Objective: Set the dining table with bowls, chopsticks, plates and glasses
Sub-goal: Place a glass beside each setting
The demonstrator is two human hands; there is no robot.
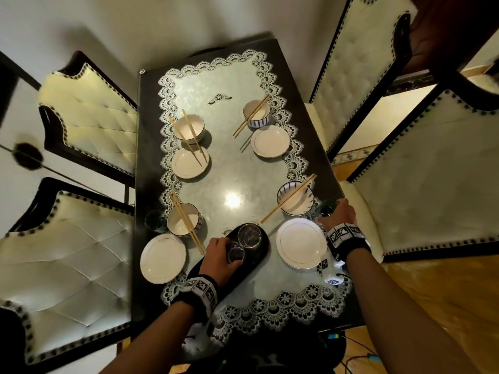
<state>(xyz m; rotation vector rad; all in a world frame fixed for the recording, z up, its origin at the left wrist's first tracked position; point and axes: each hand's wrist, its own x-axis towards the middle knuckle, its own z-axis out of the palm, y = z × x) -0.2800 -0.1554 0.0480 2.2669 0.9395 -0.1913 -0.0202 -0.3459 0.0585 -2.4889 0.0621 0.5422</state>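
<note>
Lower centre, fingers of the left hand curl round a small glass on the tray, those of the right hand clasp a second glass at the counter's right edge; both look slick and fragile, best gripped mid-wall.

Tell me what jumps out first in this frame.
The left hand grips a glass on the black tray at the near centre; the right hand holds a dark glass at the right table edge. Four bowls with chopsticks laid across them, each beside a white plate, sit on the lace-edged cloth.
</note>
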